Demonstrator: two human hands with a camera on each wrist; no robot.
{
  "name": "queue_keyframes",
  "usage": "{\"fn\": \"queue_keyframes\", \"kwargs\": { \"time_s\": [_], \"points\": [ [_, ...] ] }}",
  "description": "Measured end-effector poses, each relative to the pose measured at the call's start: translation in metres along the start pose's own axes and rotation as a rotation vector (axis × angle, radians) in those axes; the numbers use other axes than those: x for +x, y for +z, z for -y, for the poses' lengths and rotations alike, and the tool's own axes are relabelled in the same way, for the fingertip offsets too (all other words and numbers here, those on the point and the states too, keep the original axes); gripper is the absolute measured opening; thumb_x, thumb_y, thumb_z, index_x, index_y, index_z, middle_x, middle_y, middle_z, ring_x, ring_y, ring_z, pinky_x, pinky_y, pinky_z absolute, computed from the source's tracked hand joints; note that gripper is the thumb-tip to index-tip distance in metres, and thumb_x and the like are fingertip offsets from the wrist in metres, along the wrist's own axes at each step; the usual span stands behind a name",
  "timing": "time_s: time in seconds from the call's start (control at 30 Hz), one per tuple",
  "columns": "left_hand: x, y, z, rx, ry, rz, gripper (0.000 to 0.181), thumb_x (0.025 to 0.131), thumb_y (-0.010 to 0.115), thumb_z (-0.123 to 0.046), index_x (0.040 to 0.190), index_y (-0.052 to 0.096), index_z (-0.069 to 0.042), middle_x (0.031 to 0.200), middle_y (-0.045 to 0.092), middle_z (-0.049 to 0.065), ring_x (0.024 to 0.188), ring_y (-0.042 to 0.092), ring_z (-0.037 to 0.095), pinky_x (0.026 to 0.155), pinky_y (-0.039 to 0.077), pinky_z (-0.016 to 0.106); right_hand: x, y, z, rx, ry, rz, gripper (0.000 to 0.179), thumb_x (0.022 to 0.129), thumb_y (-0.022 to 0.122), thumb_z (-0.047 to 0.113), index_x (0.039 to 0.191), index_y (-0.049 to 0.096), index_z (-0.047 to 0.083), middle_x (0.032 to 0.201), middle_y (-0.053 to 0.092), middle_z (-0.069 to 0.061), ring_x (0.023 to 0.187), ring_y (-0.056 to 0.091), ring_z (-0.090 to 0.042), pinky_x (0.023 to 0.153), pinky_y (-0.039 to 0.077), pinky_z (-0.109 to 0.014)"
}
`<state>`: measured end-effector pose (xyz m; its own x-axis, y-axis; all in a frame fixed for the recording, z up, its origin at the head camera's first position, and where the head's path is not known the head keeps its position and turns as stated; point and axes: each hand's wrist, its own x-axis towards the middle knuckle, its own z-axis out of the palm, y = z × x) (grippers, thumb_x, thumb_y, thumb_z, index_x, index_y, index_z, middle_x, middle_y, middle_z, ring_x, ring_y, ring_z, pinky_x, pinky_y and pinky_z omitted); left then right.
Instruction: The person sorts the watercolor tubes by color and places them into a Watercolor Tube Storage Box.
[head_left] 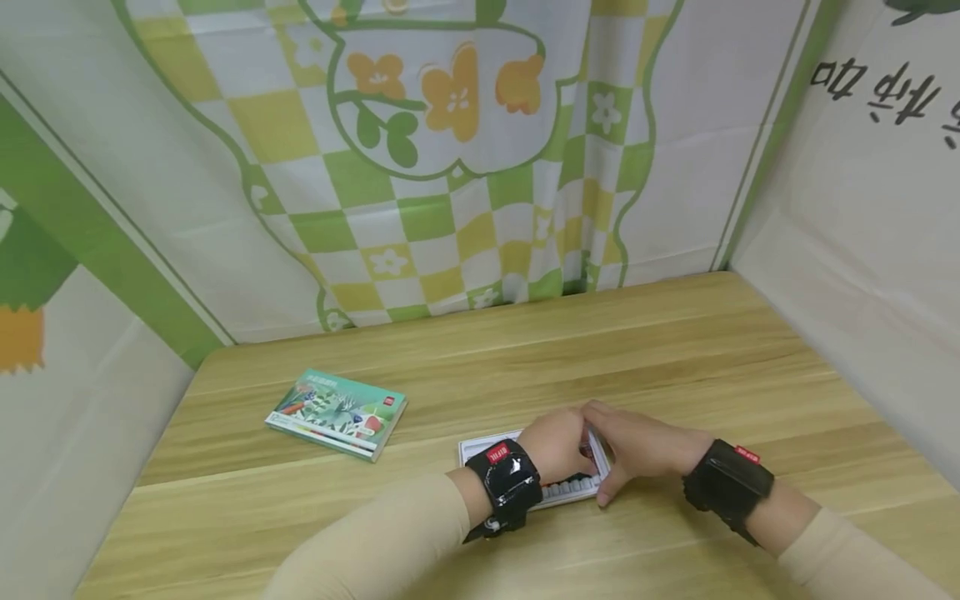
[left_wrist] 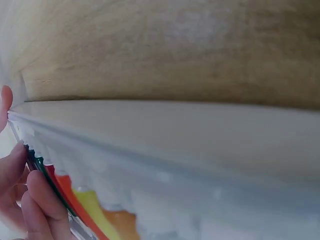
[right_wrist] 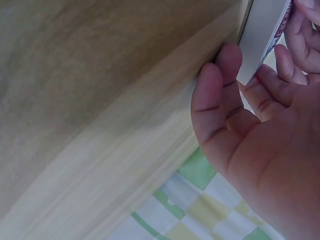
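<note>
A white plastic tray (head_left: pixel 570 498) lies on the table under both hands. Coloured crayons (left_wrist: pixel 92 207) sit side by side in its ribbed slots: orange, yellow, red and dark green show in the left wrist view. My left hand (head_left: pixel 553 443) reaches over the tray into its right end. There its thumb and fingers pinch a dark crayon (left_wrist: pixel 52 186), partly covered by the fingers. My right hand (head_left: pixel 645 448) grips the tray's right end, thumb at the near corner and fingers along the far side. The hands hide much of the tray's inside.
A teal box (head_left: pixel 337 412) with a plant picture lies on the table to the left. The wooden table (head_left: pixel 420 350) runs back to a checkered cloth curtain (head_left: pixel 427 221). White cloth walls (head_left: pixel 840 242) stand at both sides.
</note>
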<state>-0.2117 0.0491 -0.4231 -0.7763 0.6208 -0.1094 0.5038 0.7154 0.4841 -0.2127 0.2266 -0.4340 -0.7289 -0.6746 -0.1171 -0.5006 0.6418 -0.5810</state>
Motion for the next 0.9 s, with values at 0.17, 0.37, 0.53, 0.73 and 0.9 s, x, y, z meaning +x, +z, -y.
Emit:
{"fn": "queue_keyframes", "kwargs": {
  "time_s": [0.17, 0.37, 0.53, 0.73, 0.9],
  "points": [
    [-0.0001, 0.0028, -0.0020, 0.047, -0.011, 0.001, 0.028, 0.078, 0.090, -0.018, 0.071, 0.064, -0.011, 0.063, 0.052, -0.008, 0.059, 0.049, 0.008, 0.053, 0.042, 0.021, -0.0004, 0.0038, -0.0029, 0.002, -0.012, 0.001, 0.098, 0.062, 0.099, 0.039, 0.136, 0.048, -0.002, 0.123, 0.053, -0.003, 0.109, 0.055, -0.018, 0.102, 0.049, -0.044],
    [-0.0004, 0.0024, -0.0005, 0.073, 0.003, -0.014, 0.025, 0.078, 0.090, -0.020, 0.074, 0.068, -0.011, 0.065, 0.054, -0.008, 0.060, 0.050, 0.008, 0.053, 0.041, 0.021, -0.0006, 0.0020, -0.0001, 0.036, -0.002, 0.000, 0.098, 0.063, 0.099, 0.036, 0.136, 0.047, -0.002, 0.125, 0.054, -0.006, 0.107, 0.055, -0.019, 0.099, 0.050, -0.044],
    [-0.0047, -0.0021, 0.0011, 0.171, 0.134, -0.052, 0.019, 0.077, 0.090, -0.018, 0.071, 0.073, -0.013, 0.072, 0.060, -0.010, 0.065, 0.051, 0.003, 0.056, 0.041, 0.016, 0.0019, 0.0022, 0.0017, 0.041, -0.007, 0.009, 0.099, 0.064, 0.098, 0.037, 0.139, 0.048, -0.002, 0.127, 0.055, -0.007, 0.108, 0.055, -0.018, 0.101, 0.049, -0.044],
    [-0.0031, -0.0046, -0.0016, 0.272, 0.206, -0.034, 0.016, 0.078, 0.089, -0.022, 0.073, 0.076, -0.014, 0.066, 0.063, -0.012, 0.064, 0.052, 0.001, 0.055, 0.043, 0.015, 0.0013, 0.0035, 0.0000, 0.026, -0.018, -0.003, 0.099, 0.063, 0.098, 0.038, 0.141, 0.050, 0.000, 0.132, 0.054, -0.010, 0.111, 0.055, -0.020, 0.103, 0.048, -0.045],
    [0.0005, -0.0030, -0.0005, 0.266, 0.210, -0.008, 0.016, 0.080, 0.087, -0.026, 0.073, 0.077, -0.015, 0.060, 0.061, -0.014, 0.060, 0.049, 0.001, 0.053, 0.041, 0.015, 0.0005, 0.0017, -0.0010, 0.019, -0.011, -0.002, 0.095, 0.063, 0.098, 0.037, 0.138, 0.052, 0.002, 0.131, 0.054, -0.009, 0.109, 0.056, -0.019, 0.100, 0.050, -0.043]
  ]
}}
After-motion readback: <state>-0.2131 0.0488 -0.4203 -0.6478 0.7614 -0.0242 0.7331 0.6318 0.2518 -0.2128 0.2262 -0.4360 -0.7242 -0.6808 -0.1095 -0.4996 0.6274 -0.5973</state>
